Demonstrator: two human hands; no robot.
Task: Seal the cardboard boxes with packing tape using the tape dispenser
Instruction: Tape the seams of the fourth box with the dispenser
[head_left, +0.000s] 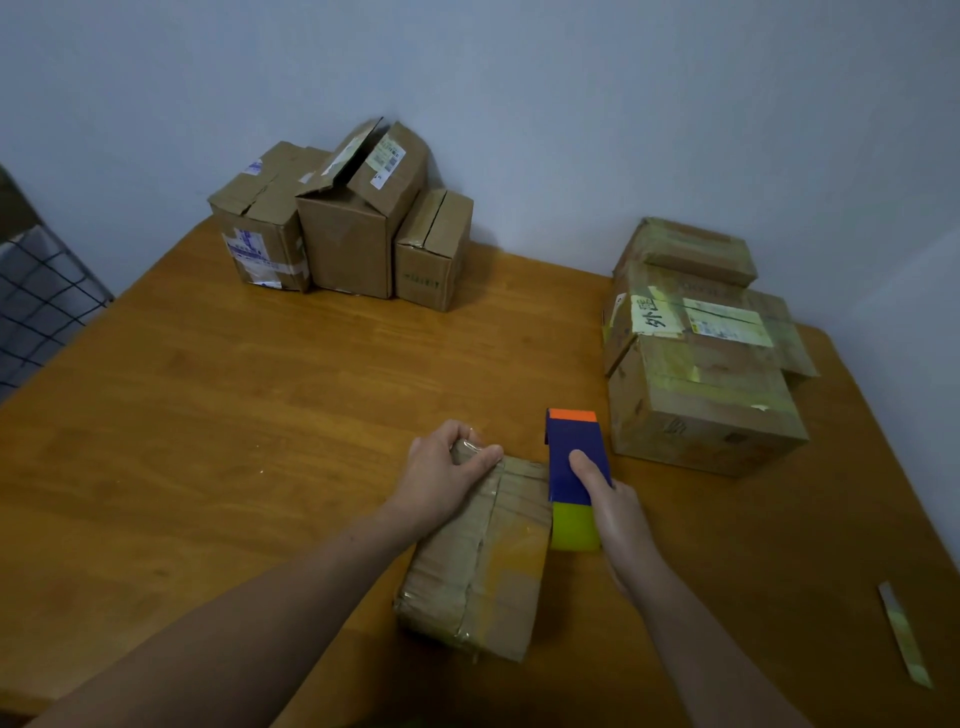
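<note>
A small flat cardboard box (483, 561), wrapped in clear and yellowish tape, lies on the wooden table near the front. My left hand (441, 473) grips its far left corner, fingers curled over the edge. Right beside the box's right edge stands the tape dispenser (574, 462), blue with an orange front tip and a yellow-green tape roll (571, 527) at its rear. My right hand (615, 506) holds the dispenser from the right, with the thumb lying on its blue top.
Three brown boxes (343, 223) stand at the back left by the wall, one with loose flaps. A stack of taped boxes (701, 364) sits at the right. A loose tape strip (906, 639) lies at the front right. A dark mesh panel (36, 306) is left of the table (234, 415).
</note>
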